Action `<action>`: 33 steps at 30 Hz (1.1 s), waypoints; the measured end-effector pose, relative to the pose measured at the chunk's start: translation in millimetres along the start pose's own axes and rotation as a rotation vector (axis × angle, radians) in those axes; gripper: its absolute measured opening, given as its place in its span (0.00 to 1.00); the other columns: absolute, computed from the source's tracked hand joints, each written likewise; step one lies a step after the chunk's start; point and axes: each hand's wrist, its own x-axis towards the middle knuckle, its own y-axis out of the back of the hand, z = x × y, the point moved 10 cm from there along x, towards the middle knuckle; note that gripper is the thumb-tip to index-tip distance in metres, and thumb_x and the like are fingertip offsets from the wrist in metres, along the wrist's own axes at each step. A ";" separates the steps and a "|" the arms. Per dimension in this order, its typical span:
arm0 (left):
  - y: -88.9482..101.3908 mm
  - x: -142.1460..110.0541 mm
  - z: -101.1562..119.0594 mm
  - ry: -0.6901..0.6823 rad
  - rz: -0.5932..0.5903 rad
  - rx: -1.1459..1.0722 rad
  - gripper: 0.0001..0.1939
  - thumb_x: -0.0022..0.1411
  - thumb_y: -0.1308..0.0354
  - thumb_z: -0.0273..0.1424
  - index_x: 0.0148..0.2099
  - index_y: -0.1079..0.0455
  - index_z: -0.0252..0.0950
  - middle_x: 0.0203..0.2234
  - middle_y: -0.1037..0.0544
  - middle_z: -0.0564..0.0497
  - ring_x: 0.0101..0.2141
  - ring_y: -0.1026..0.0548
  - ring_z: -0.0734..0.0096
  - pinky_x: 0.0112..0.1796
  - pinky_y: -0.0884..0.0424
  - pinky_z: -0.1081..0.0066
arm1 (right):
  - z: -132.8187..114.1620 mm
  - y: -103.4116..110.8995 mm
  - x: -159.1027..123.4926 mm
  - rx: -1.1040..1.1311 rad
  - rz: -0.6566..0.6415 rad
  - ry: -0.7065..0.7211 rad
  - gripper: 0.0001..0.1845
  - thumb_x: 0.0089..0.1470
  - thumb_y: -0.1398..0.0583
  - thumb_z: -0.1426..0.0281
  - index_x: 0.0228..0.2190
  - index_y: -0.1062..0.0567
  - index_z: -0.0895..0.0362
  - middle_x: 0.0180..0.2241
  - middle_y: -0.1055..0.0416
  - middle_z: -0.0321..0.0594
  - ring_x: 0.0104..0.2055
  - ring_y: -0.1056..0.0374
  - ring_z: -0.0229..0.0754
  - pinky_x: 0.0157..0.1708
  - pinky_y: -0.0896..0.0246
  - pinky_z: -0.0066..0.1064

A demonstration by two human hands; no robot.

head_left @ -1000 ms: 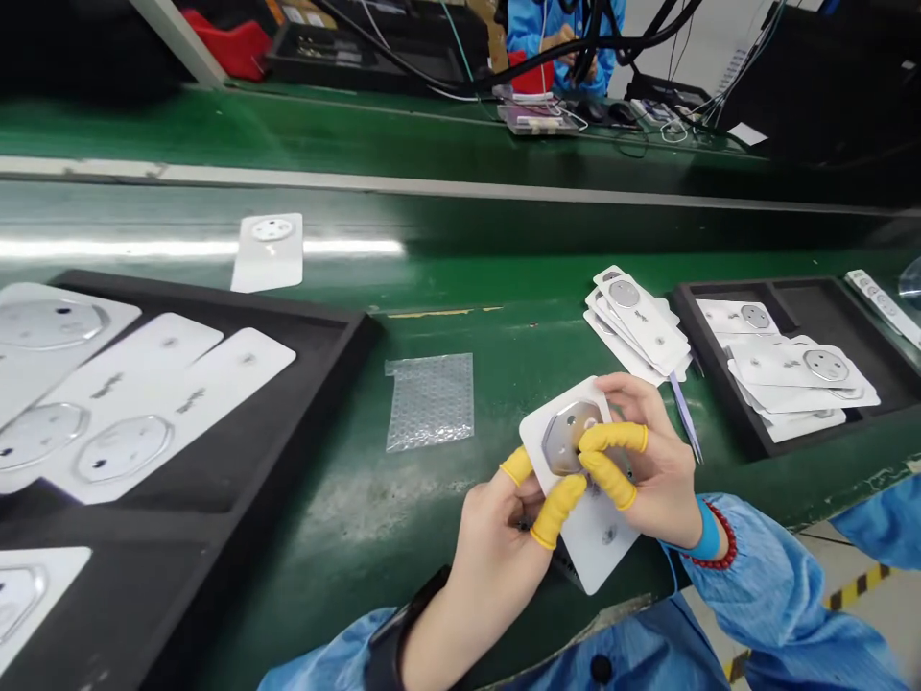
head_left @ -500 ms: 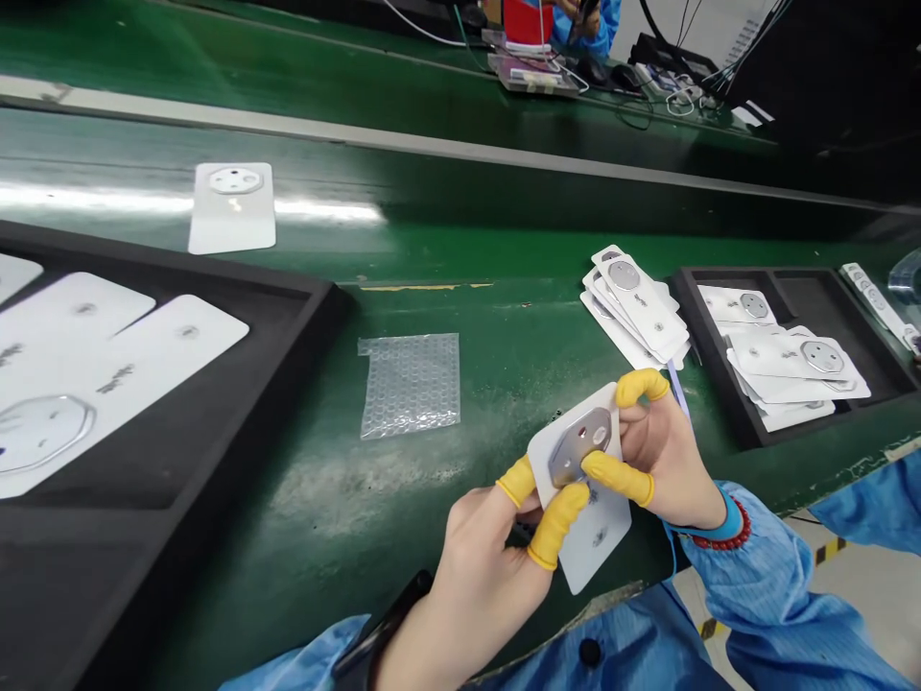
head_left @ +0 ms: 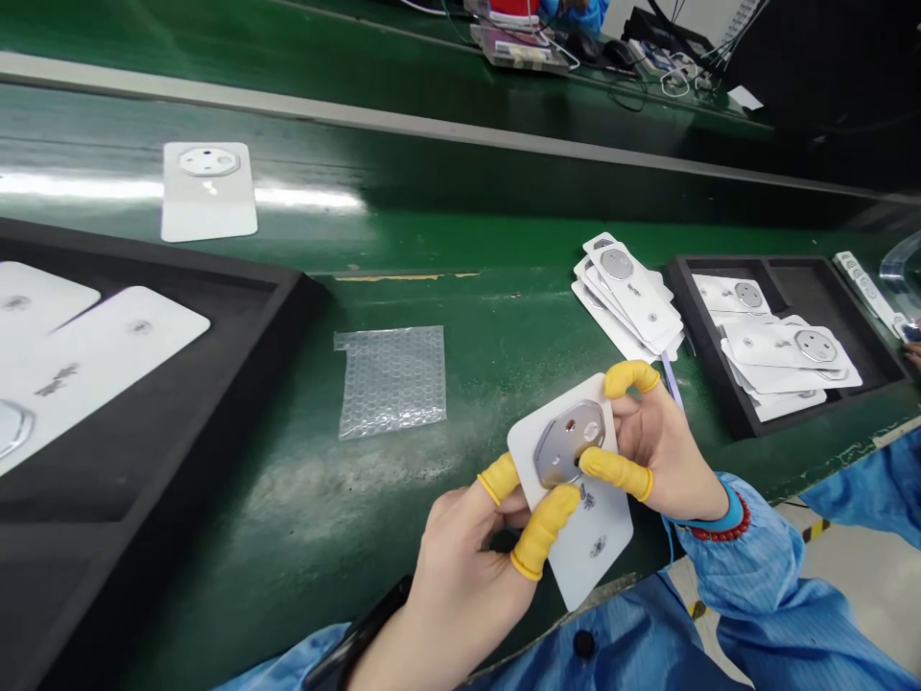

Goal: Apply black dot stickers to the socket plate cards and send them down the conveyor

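My left hand (head_left: 467,566) and my right hand (head_left: 662,451), with yellow finger cots on several fingers, hold a white rounded card (head_left: 601,542) between them above the green bench. A faceted metal plate with two holes (head_left: 568,443) lies on the card, and fingertips of both hands touch it at its lower edge. A yellow-capped right finger hooks over the card's top edge. A fanned stack of similar cards (head_left: 625,297) lies just beyond my right hand, with a thin pale strip (head_left: 672,376) beside it.
A black foam tray with white cards (head_left: 720,384) stands at right, and a larger black tray (head_left: 216,384) at left. Bubble wrap (head_left: 390,381) and a single card (head_left: 208,192) lie on the green bench (head_left: 460,230). A co-worker's blue sleeve (head_left: 576,8) shows beyond.
My view has tilted down, shifting the scene up and left. The card has turned in my hands, and my right fingers have moved off the plate, uncovering more of it.
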 end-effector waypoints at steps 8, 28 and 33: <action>2.3 -5.6 -4.1 0.009 0.009 0.083 0.08 0.53 0.37 0.21 0.30 0.30 0.39 0.18 0.23 0.63 0.16 0.26 0.83 0.22 0.30 0.87 | -3.5 -1.4 -2.0 0.005 0.062 0.021 0.27 0.47 0.30 0.80 0.39 0.38 0.50 0.32 0.27 0.29 0.33 0.25 0.33 0.32 0.29 0.23; 1.6 3.3 -34.3 0.332 0.081 -0.303 0.11 0.48 0.34 0.20 0.33 0.22 0.40 0.20 0.19 0.59 0.17 0.24 0.77 0.20 0.27 0.84 | 7.5 -1.3 -2.0 0.023 0.094 -0.026 0.24 0.50 0.32 0.77 0.41 0.37 0.50 0.33 0.25 0.30 0.32 0.24 0.34 0.31 0.28 0.24; 2.1 4.4 -24.4 0.183 0.048 -0.178 0.10 0.50 0.33 0.22 0.35 0.22 0.41 0.19 0.20 0.60 0.17 0.26 0.79 0.22 0.27 0.84 | 3.4 -0.5 -3.1 -0.050 0.129 0.001 0.25 0.48 0.30 0.76 0.40 0.38 0.50 0.32 0.26 0.31 0.33 0.25 0.34 0.31 0.28 0.23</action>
